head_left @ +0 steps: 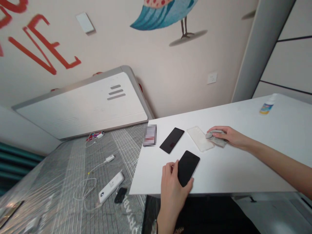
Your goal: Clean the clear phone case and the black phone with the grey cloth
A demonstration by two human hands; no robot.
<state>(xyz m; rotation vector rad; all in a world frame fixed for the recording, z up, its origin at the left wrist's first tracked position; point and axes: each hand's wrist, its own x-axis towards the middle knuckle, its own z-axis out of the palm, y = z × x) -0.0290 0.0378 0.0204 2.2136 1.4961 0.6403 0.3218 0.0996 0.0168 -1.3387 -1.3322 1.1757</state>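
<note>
My left hand (pixel 174 182) grips a black smartphone (pixel 187 165) by its edges, low over the front part of the white table. Farther right, my right hand (pixel 230 136) is closed on a crumpled grey cloth (pixel 216 139). That cloth is beside the right edge of a clear phone case (pixel 198 138) and seems to overlap it. Left of the case, a second dark smartphone (pixel 172 140) lies flat with its screen up.
A blurred-out card or packet (pixel 149 136) lies at the table's left edge. A small bottle (pixel 267 104) stands at the far right of the table (pixel 243 169). On the bed (pixel 97 169) are a white power bank (pixel 111 187), a small black object (pixel 120 195) and cables.
</note>
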